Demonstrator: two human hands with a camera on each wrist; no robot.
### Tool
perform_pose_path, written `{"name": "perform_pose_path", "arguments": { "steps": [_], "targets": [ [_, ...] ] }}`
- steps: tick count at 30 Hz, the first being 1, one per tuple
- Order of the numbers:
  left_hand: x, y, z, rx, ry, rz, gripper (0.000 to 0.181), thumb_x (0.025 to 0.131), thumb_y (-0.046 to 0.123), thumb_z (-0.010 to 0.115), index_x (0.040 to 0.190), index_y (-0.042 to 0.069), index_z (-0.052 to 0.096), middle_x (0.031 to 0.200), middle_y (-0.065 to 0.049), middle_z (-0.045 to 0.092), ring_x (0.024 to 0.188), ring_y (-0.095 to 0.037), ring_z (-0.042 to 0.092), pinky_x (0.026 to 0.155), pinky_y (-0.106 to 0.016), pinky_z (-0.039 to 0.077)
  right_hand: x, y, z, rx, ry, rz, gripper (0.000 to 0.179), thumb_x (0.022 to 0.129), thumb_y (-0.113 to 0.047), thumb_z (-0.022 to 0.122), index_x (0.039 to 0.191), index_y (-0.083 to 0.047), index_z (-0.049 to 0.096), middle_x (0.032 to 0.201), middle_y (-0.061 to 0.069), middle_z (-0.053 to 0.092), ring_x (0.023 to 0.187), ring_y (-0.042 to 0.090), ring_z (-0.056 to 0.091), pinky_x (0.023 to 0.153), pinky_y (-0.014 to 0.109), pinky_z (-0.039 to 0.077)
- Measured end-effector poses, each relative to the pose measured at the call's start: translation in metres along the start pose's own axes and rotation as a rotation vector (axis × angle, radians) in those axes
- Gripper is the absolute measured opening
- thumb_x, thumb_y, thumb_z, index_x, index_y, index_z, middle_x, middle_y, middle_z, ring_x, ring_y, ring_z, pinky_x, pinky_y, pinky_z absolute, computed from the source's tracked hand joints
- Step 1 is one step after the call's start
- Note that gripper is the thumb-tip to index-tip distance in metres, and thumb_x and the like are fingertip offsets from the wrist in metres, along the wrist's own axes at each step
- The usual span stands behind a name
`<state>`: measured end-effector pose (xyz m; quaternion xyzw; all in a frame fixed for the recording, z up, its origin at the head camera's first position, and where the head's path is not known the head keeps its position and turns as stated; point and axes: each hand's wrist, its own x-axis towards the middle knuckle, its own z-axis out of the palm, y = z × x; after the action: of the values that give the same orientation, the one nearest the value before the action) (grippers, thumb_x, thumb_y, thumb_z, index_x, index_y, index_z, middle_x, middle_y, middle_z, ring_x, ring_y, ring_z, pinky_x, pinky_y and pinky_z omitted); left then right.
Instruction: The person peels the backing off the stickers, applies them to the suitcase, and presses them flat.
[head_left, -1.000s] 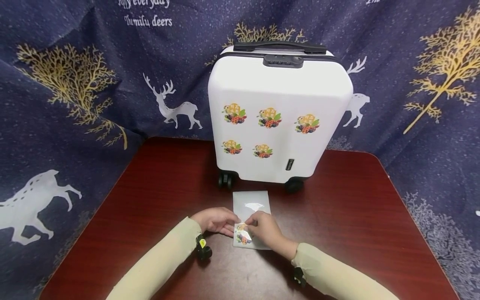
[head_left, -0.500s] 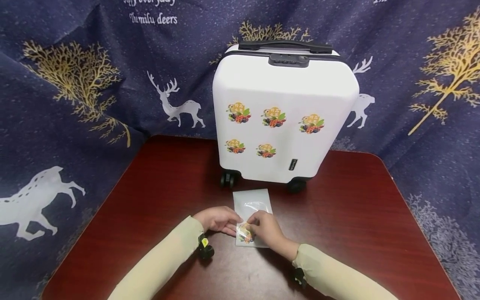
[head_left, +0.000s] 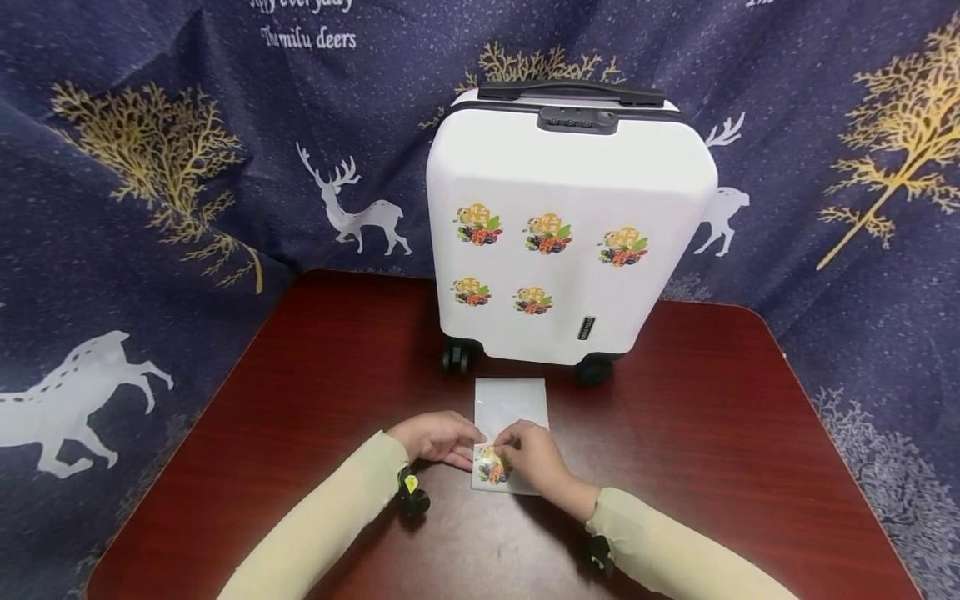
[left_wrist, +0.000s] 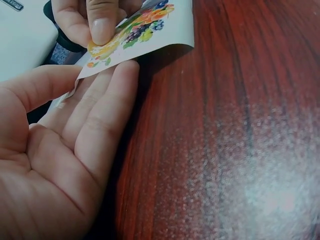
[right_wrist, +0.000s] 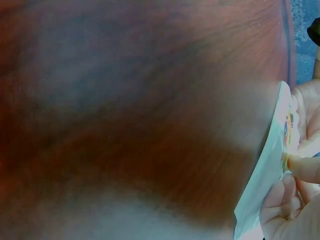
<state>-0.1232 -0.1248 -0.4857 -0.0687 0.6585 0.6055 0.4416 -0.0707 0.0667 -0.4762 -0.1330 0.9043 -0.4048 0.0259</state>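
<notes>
A white sticker sheet lies in front of the suitcase in the head view, with a fruit sticker on its near part. My left hand holds the sheet's left edge; in the left wrist view the fingers lie beneath it and the thumb touches its corner. From the other side my right hand pinches the sticker's yellow top, thumb uppermost in the left wrist view. Whether the sticker's edge is lifted off the backing is hidden by the fingers. The right wrist view shows the sheet tilted up.
A white suitcase with several matching fruit stickers stands upright at the back of the dark red table. Its black wheels rest just beyond the sheet. A blue patterned cloth hangs behind.
The sheet's far part has shifted slightly right and its glare has faded. Both hands keep their hold in nearly the same place. The head view has moved a little.
</notes>
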Motion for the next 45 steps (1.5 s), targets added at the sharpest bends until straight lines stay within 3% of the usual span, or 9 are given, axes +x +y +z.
{"name": "perform_pose_path", "arguments": {
  "steps": [7,17,28,40,45],
  "targets": [
    [0.0,0.003,0.003,0.019,0.044,-0.008,0.005,0.1,0.006,0.058,0.101,0.002,0.061,0.104,-0.014,0.077,0.09,-0.02,0.076,0.092,-0.039,0.065,0.002,0.003,-0.001,0.017,-0.017,-0.005,0.006,0.086,0.002,0.075,0.08,0.0,0.074,0.081,0.011,0.074,0.07,0.01,0.059,0.062,0.017,0.05],
    [-0.001,0.003,0.005,0.012,0.057,-0.008,0.003,0.1,0.004,0.057,0.097,0.003,0.057,0.09,-0.006,0.073,0.08,-0.015,0.072,0.083,-0.034,0.067,0.003,0.004,-0.005,0.083,-0.064,-0.01,0.006,0.087,0.002,0.073,0.081,0.001,0.072,0.078,0.013,0.075,0.063,0.01,0.059,0.057,0.018,0.05],
    [-0.001,0.003,0.006,0.012,0.047,0.001,0.005,0.1,0.002,0.057,0.106,0.001,0.056,0.096,-0.008,0.074,0.091,-0.019,0.075,0.089,-0.037,0.066,0.005,0.006,-0.009,0.086,-0.091,-0.009,0.005,0.087,0.0,0.073,0.084,0.004,0.073,0.081,0.015,0.076,0.071,0.012,0.063,0.068,0.019,0.053],
    [-0.001,0.002,0.007,0.021,0.051,0.007,0.003,0.1,0.002,0.057,0.102,0.003,0.059,0.085,-0.005,0.072,0.085,-0.016,0.074,0.085,-0.034,0.066,0.007,0.006,-0.013,0.118,-0.13,0.011,0.005,0.089,0.004,0.07,0.086,0.005,0.074,0.083,0.017,0.075,0.073,0.01,0.058,0.067,0.018,0.048],
    [-0.002,0.002,0.007,0.019,0.05,0.001,0.005,0.101,0.002,0.057,0.101,0.002,0.062,0.085,-0.005,0.074,0.086,-0.016,0.074,0.089,-0.036,0.066,0.006,0.004,-0.015,0.153,-0.146,0.036,0.006,0.09,0.005,0.068,0.088,0.007,0.073,0.083,0.019,0.074,0.07,0.008,0.056,0.063,0.017,0.048]
  ]
}}
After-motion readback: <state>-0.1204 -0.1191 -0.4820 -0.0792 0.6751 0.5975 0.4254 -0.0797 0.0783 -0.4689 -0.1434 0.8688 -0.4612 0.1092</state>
